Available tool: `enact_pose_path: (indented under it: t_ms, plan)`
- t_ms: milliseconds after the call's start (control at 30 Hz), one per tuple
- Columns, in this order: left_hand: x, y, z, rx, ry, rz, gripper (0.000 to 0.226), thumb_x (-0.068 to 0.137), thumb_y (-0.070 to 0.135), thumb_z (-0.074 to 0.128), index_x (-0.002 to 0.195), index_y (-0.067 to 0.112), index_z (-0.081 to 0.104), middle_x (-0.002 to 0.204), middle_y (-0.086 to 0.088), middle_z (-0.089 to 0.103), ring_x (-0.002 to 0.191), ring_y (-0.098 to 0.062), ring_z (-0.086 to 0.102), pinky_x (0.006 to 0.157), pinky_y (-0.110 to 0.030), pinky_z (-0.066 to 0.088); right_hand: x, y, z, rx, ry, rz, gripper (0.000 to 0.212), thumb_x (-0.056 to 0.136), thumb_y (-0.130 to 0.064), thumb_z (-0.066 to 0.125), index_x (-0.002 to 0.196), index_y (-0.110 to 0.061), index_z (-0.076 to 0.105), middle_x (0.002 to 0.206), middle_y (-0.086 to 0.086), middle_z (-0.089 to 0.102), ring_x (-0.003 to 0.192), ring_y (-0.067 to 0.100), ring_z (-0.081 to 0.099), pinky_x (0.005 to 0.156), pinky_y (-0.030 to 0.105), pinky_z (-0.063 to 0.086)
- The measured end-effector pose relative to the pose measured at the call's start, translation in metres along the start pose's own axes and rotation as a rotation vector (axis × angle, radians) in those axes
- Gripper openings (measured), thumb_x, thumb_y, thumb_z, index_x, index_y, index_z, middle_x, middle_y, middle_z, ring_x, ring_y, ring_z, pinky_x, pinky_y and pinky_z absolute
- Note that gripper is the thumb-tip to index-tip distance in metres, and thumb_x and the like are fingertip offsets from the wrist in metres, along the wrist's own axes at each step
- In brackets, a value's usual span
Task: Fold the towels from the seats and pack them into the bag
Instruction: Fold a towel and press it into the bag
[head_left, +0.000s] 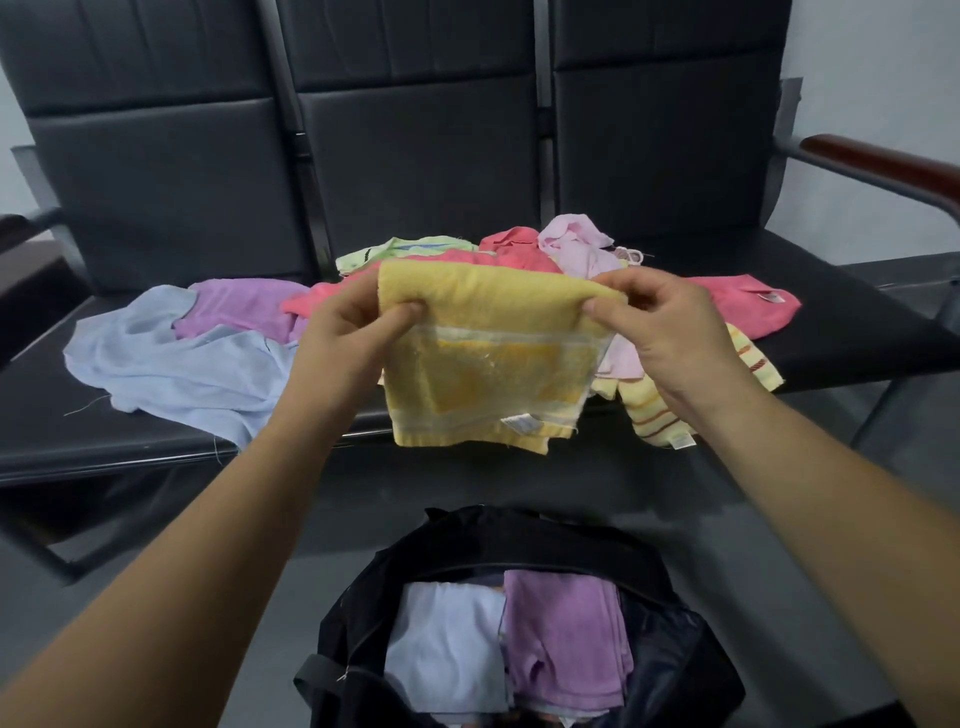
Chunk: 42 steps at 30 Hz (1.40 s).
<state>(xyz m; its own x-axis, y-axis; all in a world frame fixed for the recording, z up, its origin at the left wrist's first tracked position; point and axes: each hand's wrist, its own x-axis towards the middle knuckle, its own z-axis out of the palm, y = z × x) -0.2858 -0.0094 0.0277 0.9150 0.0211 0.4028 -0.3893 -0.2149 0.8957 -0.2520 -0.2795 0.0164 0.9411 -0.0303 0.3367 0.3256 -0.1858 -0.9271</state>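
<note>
I hold the yellow towel (483, 364) up by its folded top edge, my left hand (343, 332) pinching one corner and my right hand (670, 332) the other. My fingers (410, 310) are clamped on the cloth so the doubled layers hang flat and line up. The towel hangs over the front edge of the seats (857, 332), between the loose pile (519, 249) of unfolded towels and the open bag (467, 535) on the floor below me. A purple towel (561, 639) and a pale blue towel (447, 649) lie folded side by side in the bag, so I judge this one needs another fold to fit beside them.
</note>
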Motion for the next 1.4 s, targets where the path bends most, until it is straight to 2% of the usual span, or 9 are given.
enact_pose_path:
  t_ms: [200, 333, 433, 733, 900, 1067, 1200, 1333, 1400]
  plan:
    - [-0.007, 0.01, 0.016, -0.101, 0.048, 0.052, 0.011, 0.106, 0.017, 0.053, 0.106, 0.022, 0.062, 0.09, 0.01, 0.069, 0.086, -0.008, 0.067, 0.073, -0.026, 0.058, 0.004, -0.011, -0.001, 0.624, -0.135, 0.26, 0.005, 0.094, -0.01, 0.066, 0.099, -0.012, 0.066, 0.091, 0.003, 0.073, 0.086, 0.021, 0.07, 0.075, 0.04, 0.062]
    - [-0.009, 0.003, 0.029, -0.169, 0.15, -0.037, 0.013, 0.106, 0.026, 0.052, 0.11, 0.028, 0.065, 0.097, 0.013, 0.071, 0.09, -0.007, 0.07, 0.075, -0.026, 0.057, -0.005, -0.001, -0.009, 0.789, -0.292, 0.501, 0.066, 0.085, -0.06, 0.063, 0.131, -0.012, 0.069, 0.131, 0.011, 0.06, 0.119, 0.033, 0.062, 0.105, 0.054, 0.049]
    - [-0.009, -0.012, 0.037, -0.176, 0.152, -0.13, 0.015, 0.105, 0.03, 0.055, 0.113, 0.034, 0.067, 0.1, 0.01, 0.076, 0.093, -0.011, 0.073, 0.078, -0.032, 0.06, -0.019, 0.012, -0.007, 0.876, -0.325, 0.607, 0.077, 0.09, -0.073, 0.041, 0.133, -0.014, 0.066, 0.133, 0.017, 0.066, 0.117, 0.035, 0.068, 0.085, 0.051, 0.06]
    - [-0.025, -0.089, 0.061, -0.154, -0.065, -0.481, 0.031, 0.1, 0.02, 0.061, 0.128, 0.034, 0.059, 0.117, 0.002, 0.073, 0.103, -0.019, 0.073, 0.088, -0.042, 0.059, -0.04, 0.08, 0.001, 0.573, -0.278, 0.905, 0.039, 0.094, -0.007, 0.061, 0.133, -0.002, 0.062, 0.125, 0.021, 0.07, 0.106, 0.032, 0.073, 0.086, 0.048, 0.061]
    - [-0.063, -0.136, 0.078, -0.093, -0.242, -0.702, 0.033, 0.099, 0.025, 0.064, 0.122, 0.047, 0.057, 0.122, 0.004, 0.072, 0.107, -0.023, 0.072, 0.089, -0.053, 0.059, -0.064, 0.147, -0.005, 0.39, -0.203, 1.082, 0.033, 0.097, -0.006, 0.061, 0.129, -0.003, 0.063, 0.12, 0.023, 0.072, 0.11, 0.04, 0.07, 0.095, 0.057, 0.054]
    - [-0.104, -0.193, 0.09, -0.002, -0.308, -0.872, 0.037, 0.102, 0.023, 0.061, 0.134, 0.037, 0.051, 0.123, -0.002, 0.068, 0.106, -0.027, 0.071, 0.085, -0.053, 0.061, -0.101, 0.21, 0.009, 0.238, -0.158, 1.204, 0.033, 0.091, -0.006, 0.07, 0.124, -0.001, 0.067, 0.113, 0.022, 0.074, 0.103, 0.038, 0.072, 0.095, 0.057, 0.055]
    - [-0.129, -0.239, 0.101, 0.101, -0.369, -0.981, 0.037, 0.103, 0.026, 0.059, 0.136, 0.039, 0.047, 0.119, 0.001, 0.067, 0.104, -0.024, 0.069, 0.077, -0.043, 0.063, -0.138, 0.306, 0.015, 0.19, -0.162, 1.302, 0.086, 0.052, -0.023, 0.091, 0.132, -0.01, 0.064, 0.142, 0.014, 0.06, 0.131, 0.036, 0.056, 0.11, 0.059, 0.044]
    - [-0.148, -0.281, 0.121, 0.115, -0.432, -1.075, 0.038, 0.104, 0.026, 0.057, 0.139, 0.036, 0.048, 0.121, 0.0, 0.065, 0.105, -0.022, 0.067, 0.065, -0.032, 0.059, -0.152, 0.308, 0.021, 0.041, -0.175, 1.395, 0.08, 0.081, -0.018, 0.084, 0.149, -0.004, 0.046, 0.16, 0.015, 0.037, 0.147, 0.036, 0.036, 0.12, 0.045, 0.033]
    - [-0.155, -0.302, 0.132, 0.115, -0.457, -1.125, 0.039, 0.103, 0.026, 0.058, 0.139, 0.037, 0.047, 0.122, 0.0, 0.065, 0.104, -0.022, 0.066, 0.065, -0.03, 0.058, -0.159, 0.332, 0.02, -0.025, -0.208, 1.464, 0.09, 0.074, -0.022, 0.087, 0.151, -0.004, 0.043, 0.16, 0.017, 0.036, 0.145, 0.038, 0.039, 0.117, 0.045, 0.036]
